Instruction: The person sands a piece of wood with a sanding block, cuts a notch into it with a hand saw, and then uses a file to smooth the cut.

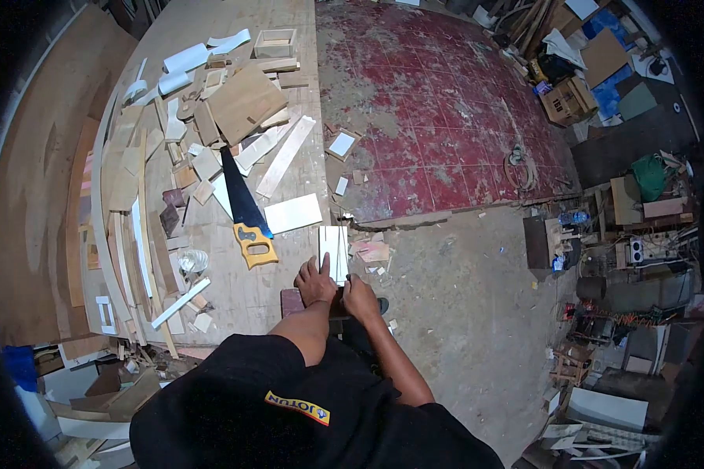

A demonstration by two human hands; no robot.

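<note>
My left hand (317,285) lies with its fingers stretched out on a narrow white board (332,246) at the right edge of the worktable. Thin dark lines run lengthwise along that board. Beside it, at the board's near end, my right hand (360,298) is closed; a small dark tip shows at its fingers, and I cannot tell what it holds. A dark red block (292,302) sits close to my left wrist. Farther left rests a handsaw (244,195) with a yellow handle, next to a white rectangular panel (293,213).
Wood offcuts, a brown square board (248,102) and an open wooden box frame (275,44) crowd the worktable's (242,313) far and left parts. Scraps litter the concrete floor (446,313) and red tiles (438,102). Tools and a cardboard box (569,100) line the right side.
</note>
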